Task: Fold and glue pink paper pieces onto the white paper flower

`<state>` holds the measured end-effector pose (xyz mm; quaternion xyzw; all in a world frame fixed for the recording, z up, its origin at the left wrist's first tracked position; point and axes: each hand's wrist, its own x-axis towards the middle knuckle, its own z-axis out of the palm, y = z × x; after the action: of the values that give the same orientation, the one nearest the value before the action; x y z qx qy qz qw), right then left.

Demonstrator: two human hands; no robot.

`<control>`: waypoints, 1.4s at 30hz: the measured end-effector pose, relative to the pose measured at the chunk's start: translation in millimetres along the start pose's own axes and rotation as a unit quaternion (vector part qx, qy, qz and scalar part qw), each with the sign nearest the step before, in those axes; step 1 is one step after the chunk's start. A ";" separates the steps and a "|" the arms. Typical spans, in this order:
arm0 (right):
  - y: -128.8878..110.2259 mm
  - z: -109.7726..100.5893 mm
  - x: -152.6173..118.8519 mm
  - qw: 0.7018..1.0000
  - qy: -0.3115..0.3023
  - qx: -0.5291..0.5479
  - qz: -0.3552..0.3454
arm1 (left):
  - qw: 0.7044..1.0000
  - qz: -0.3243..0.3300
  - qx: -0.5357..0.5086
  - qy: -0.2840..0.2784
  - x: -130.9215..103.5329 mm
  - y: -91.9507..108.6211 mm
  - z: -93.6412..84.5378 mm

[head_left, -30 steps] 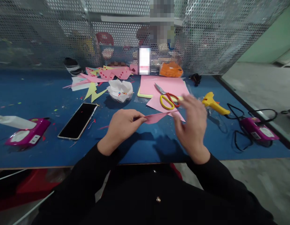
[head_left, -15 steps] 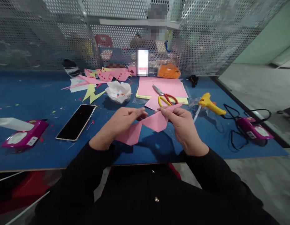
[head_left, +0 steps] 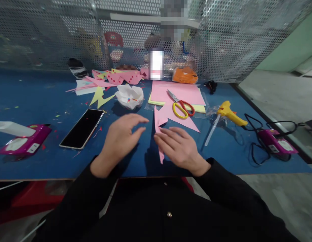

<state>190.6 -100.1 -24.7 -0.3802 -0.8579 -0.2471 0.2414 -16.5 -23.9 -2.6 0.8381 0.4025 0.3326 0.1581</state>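
We can read no text, brand, number or sign on anything here; any markings are too small.

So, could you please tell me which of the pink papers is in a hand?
The narrow folded strip, held in the right hand; no hand touches the others, such as the flat piece partly under the scissors.

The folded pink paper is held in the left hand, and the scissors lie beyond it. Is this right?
The hand is wrong. In the head view, the right hand holds the folded pink paper; the left hand is open, apart from it. The scissors do lie beyond the paper.
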 end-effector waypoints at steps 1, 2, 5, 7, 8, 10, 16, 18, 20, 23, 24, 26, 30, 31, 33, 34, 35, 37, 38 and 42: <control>-5.9 3.6 -1.2 1.000 -0.010 -0.005 -0.017 | 0.998 0.026 0.035 -0.037 -12.3 0.6 2.9; -11.6 7.2 -2.3 1.000 -0.017 -0.002 -0.022 | 0.995 0.046 0.058 -0.064 -23.6 0.2 6.4; -25.3 16.2 -6.9 0.998 -0.047 0.035 0.006 | 0.989 0.066 0.087 -0.101 -48.6 -4.5 18.1; -30.5 19.8 -12.2 0.994 -0.066 0.073 0.053 | 0.987 0.084 0.089 -0.103 -57.3 -7.4 24.7; -31.9 20.9 -15.2 0.990 -0.072 0.093 0.084 | 0.987 0.094 0.087 -0.101 -59.8 -8.1 27.1; -33.0 22.0 -21.0 0.977 -0.078 0.132 0.147 | 0.986 0.113 0.079 -0.096 -62.1 -7.2 30.0; -30.6 22.7 -26.1 0.953 -0.083 0.206 0.207 | 0.974 0.202 0.044 -0.097 -65.2 1.4 34.1; -29.7 22.4 -25.4 0.953 -0.093 0.208 0.202 | 0.973 0.208 0.052 -0.087 -66.2 2.7 35.6; -29.0 20.7 -26.1 0.952 -0.105 0.208 0.197 | 0.972 0.209 0.064 -0.084 -66.4 3.3 36.6; -28.6 14.8 -31.2 0.952 -0.106 0.206 0.199 | 0.971 0.211 0.075 -0.085 -65.9 3.4 36.8; -28.8 12.2 -33.6 0.953 -0.103 0.202 0.202 | 0.971 0.212 0.078 -0.083 -65.8 3.4 36.6; -29.5 7.4 -38.3 0.954 -0.101 0.191 0.209 | 0.970 0.215 0.081 -0.078 -66.0 3.1 36.3; -32.0 3.0 -43.1 0.951 -0.120 0.147 0.243 | 0.972 0.209 0.078 -0.071 -67.0 4.1 37.5; -32.5 3.2 -43.1 0.951 -0.119 0.138 0.250 | 0.973 0.206 0.077 -0.067 -67.0 4.8 38.3; -33.3 4.4 -42.5 0.950 -0.105 0.136 0.260 | 0.978 0.188 0.070 -0.057 -66.7 6.4 40.6; -33.6 5.1 -42.0 0.947 -0.099 0.145 0.268 | 0.981 0.175 0.064 -0.052 -66.3 7.1 41.8; -33.9 5.7 -41.5 0.942 -0.096 0.158 0.281 | 0.984 0.160 0.055 -0.049 -65.9 7.6 42.8; -34.9 6.4 -40.4 0.923 -0.101 0.193 0.318 | 0.990 0.131 0.036 -0.044 -65.0 8.0 44.3; -35.4 6.3 -39.9 0.912 -0.106 0.209 0.337 | 0.991 0.121 0.029 -0.043 -64.7 7.9 44.6; -37.0 4.9 -38.6 0.887 -0.121 0.243 0.374 | 0.993 0.108 0.016 -0.041 -64.8 7.3 43.8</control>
<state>183.9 -139.4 -60.6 -0.6292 -0.7080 0.1251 0.2954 -11.8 -78.9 -58.6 0.8921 0.3077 0.3064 0.1245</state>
